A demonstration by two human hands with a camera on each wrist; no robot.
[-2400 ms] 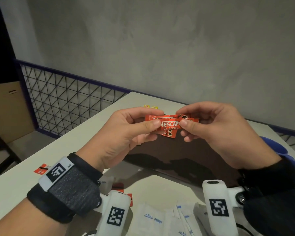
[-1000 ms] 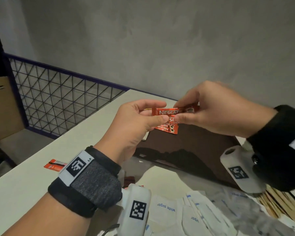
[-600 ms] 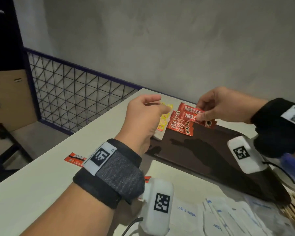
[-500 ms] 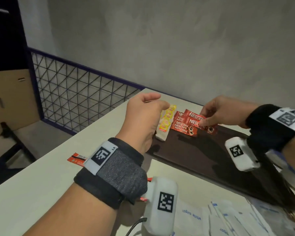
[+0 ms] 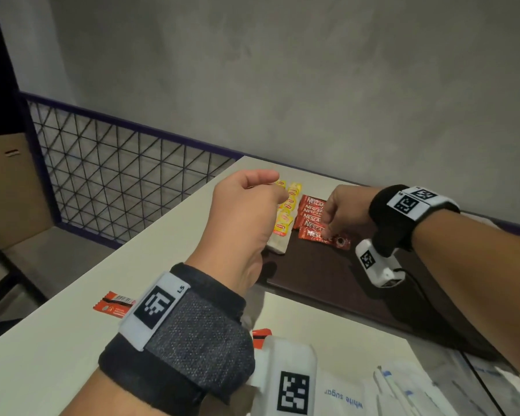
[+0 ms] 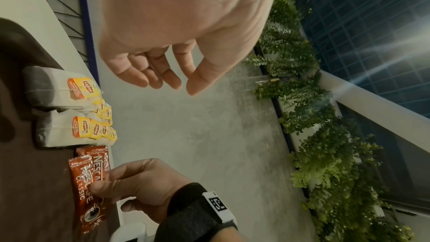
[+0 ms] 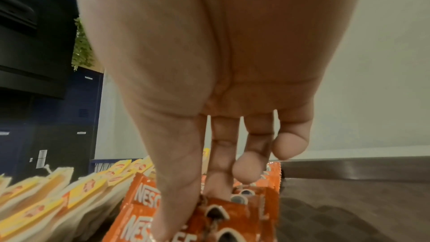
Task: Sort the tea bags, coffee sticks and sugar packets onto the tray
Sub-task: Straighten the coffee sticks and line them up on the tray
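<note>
1. Loose coffee stick (image 5: 113, 304) on the table (image 5: 57, 340), unsorted.
2. Left hand (image 5: 246, 211) hovers empty, fingers loosely curled.
3. Tea bags (image 5: 282, 225) rowed on the tray (image 5: 327, 274).
4. Right hand (image 5: 344, 213) pinches the front coffee stick (image 5: 324, 237), probably aligning it.

Grey wall (image 5: 312, 85); wire-mesh railing (image 5: 117, 181); leafy plants (image 6: 325, 135); white table (image 5: 72, 340).

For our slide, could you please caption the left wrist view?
Right hand pinching a coffee stick onto the tray beside tea bags; left hand empty above.
</note>
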